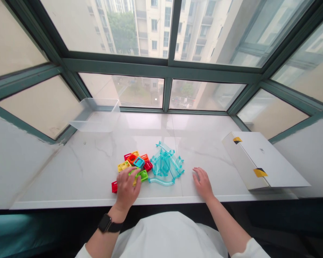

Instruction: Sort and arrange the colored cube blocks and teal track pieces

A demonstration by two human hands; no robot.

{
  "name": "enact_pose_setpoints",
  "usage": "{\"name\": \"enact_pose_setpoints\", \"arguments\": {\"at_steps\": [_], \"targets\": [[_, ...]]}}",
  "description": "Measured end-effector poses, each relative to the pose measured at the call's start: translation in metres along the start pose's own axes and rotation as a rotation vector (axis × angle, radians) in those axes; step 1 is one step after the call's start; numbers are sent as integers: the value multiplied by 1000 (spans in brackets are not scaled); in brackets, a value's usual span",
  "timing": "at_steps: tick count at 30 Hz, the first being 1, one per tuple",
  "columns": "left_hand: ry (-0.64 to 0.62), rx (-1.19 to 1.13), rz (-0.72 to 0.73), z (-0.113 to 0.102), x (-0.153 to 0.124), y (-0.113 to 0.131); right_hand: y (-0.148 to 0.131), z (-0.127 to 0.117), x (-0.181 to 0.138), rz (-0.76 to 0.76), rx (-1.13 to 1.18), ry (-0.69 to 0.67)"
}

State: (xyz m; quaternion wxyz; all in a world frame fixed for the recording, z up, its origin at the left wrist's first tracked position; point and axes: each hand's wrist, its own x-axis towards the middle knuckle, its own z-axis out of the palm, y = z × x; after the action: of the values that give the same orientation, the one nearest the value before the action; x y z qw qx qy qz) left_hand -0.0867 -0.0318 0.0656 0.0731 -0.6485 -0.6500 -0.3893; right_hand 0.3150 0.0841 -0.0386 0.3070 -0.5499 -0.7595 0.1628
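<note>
My left hand rests over the near side of a pile of colourful hollow plastic blocks, fingers apart and touching it. Its fingers partly cover a green block and a yellow piece; whether either is gripped does not show clearly. A blue block, a yellow block and several red and orange ones lie around them. A red block shows left of the hand. Beside the pile is a heap of clear turquoise track pieces, with a curved piece in front. My right hand lies on the white surface, fingers loosely extended, holding nothing.
A clear plastic bin stands at the back left of the marble-patterned sill. On the right is a white box with yellow-and-black tape tabs. Green-framed windows enclose the sill; its front edge runs just before my body.
</note>
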Motion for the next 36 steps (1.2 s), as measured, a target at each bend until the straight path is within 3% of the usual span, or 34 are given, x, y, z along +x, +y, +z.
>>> {"name": "enact_pose_setpoints", "arguments": {"at_steps": [2,5,12,20,23,26,28,31,36], "targets": [[39,66,-140,0,3,-20,-5,1,2,2,-28,6],[-37,99,-223,7,2,-44,-9,3,6,5,-74,10],[-84,74,-184,21,-3,-61,-11,5,6,-10,-122,-7],[-151,29,-145,20,14,-74,-11,5,8,-19,-128,-4],[-97,42,-109,11,13,-65,-12,5,7,-17,-127,-1],[-19,11,-20,2,-2,-41,-12,5,6,-19,-124,-3],[-106,-108,80,1,-18,-21,-12,6,6,-20,-119,-3],[-383,-276,131,12,-41,2,-12,7,6,-21,-121,2],[-435,-269,-52,39,-59,6,-14,5,6,-19,-119,-2]]}}
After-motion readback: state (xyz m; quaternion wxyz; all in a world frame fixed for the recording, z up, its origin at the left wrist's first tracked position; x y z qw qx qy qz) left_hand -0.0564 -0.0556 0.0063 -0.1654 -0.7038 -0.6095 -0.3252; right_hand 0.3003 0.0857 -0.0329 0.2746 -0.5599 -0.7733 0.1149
